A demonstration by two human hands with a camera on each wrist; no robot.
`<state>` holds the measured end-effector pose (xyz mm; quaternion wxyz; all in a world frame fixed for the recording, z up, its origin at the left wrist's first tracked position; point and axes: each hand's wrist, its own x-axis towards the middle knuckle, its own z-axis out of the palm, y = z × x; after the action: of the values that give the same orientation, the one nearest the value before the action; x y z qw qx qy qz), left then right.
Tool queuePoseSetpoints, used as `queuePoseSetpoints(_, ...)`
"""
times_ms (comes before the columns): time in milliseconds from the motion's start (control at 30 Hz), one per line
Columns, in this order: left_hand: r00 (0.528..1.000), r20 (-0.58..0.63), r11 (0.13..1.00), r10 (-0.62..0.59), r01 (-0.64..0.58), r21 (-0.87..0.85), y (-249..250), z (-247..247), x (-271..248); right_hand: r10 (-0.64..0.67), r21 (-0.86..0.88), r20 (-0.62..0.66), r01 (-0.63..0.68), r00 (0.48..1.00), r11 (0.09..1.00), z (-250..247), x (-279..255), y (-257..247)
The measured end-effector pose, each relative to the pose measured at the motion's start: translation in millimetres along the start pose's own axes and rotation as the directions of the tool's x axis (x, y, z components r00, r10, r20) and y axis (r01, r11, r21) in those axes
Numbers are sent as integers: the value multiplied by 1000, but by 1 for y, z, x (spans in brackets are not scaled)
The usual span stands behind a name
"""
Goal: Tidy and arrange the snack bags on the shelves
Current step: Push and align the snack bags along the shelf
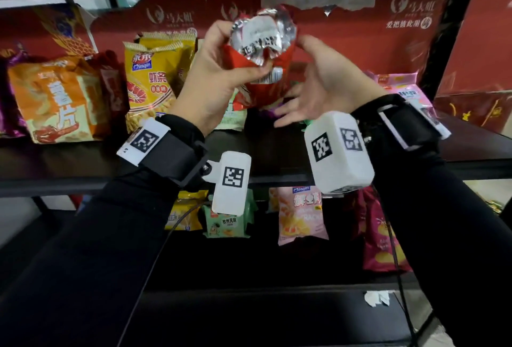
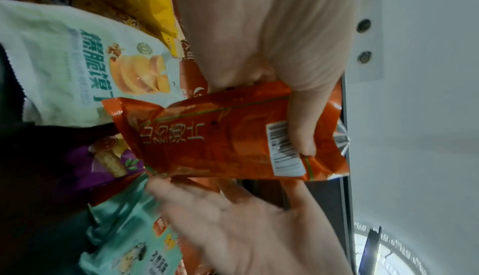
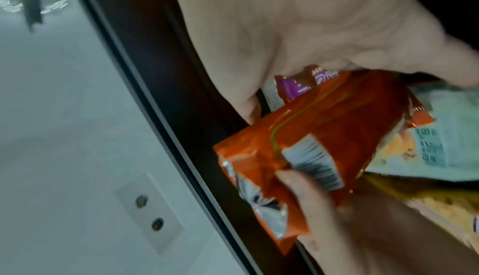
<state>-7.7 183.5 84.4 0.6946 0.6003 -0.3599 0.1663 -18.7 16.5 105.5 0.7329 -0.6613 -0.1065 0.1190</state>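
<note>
So we've got the red snack bag (image 1: 263, 80) up in the air in front of the middle shelf (image 1: 83, 158), held by our left hand (image 1: 213, 75). The forearm angles up from lower left, palm turned toward us, fingers wrapped round the back of the bag and the thumb (image 2: 303, 123) pressed across the front right next to the barcode sticker. The bag's crinkled silver end (image 1: 263, 33) points up and toward us, with a white label on it.

Our right hand (image 1: 318, 89) isn't gripping anything. It's just beside the bag on the right, palm up and tilted in, fingers spread and fairly straight, reaching under the lower part of the bag. Can't really tell if the fingertips touch it, it's blurry there. Both wrists have black straps with white marker boxes hanging off them.

Behind and below the bag on the same shelf there's a pale green chip bag (image 2: 77, 64), a purple bag (image 2: 103, 162) and a teal one (image 2: 134, 244) lying around. Left of our hand stands a yellow shrimp-stick bag (image 1: 152, 80), and further left an orange chip bag (image 1: 58, 100). The lower shelf has a pink bag (image 1: 302, 213) and a small green one (image 1: 227, 222).
</note>
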Motion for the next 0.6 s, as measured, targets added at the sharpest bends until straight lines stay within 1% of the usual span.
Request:
queuePoseSetpoints(33, 999, 45, 1000, -4, 3, 20, 0, 3, -3, 17, 22, 40, -18, 999, 1000, -1, 0, 0)
queuePoseSetpoints(67, 996, 87, 999, -19, 16, 39, 1, 6, -7, 4, 47, 65, -7, 998, 999, -1, 2, 0)
queuePoseSetpoints(133, 984, 159, 996, -78, 69, 62, 6, 8, -10, -78, 139, 69, 68, 995, 988, 1, 3, 2)
queuePoseSetpoints(200, 965, 200, 985, -171, 167, 39, 11, 10, -11, -179, 266, 54, 159, 982, 951, 4, 1, 5)
queuePoseSetpoints(233, 954, 190, 972, -231, 236, -5, 12, 10, -11, -224, 292, 50, 200, 973, 935, 4, 1, 7)
queuePoseSetpoints(300, 924, 152, 926, -352, 367, -89, 14, 10, -9, -301, 266, 18, 285, 954, 921, 3, 2, 9)
queuePoseSetpoints(333, 903, 148, 904, -402, 418, -91, 15, 10, -9, -329, 238, 7, 318, 944, 918, 2, 3, 9)
queuePoseSetpoints(400, 865, 176, 877, -470, 480, -16, 15, 11, -10, -362, 188, -6, 356, 932, 915, -3, 5, 12)
queuePoseSetpoints(433, 853, 189, 871, -487, 490, 33, 14, 11, -11, -385, 159, -8, 381, 923, 911, -6, 5, 14)
queuePoseSetpoints(467, 851, 185, 871, -491, 486, 74, 11, 10, -13, -409, 128, -6, 406, 913, 905, -10, 6, 16)
queuePoseSetpoints(533, 869, 151, 880, -472, 453, 143, 6, 9, -15, -417, 79, 10, 415, 909, 906, -16, 9, 21)
queuePoseSetpoints(600, 872, 153, 881, -465, 437, 184, 1, 8, -17, -406, 73, 6, 404, 914, 912, -16, 12, 23)
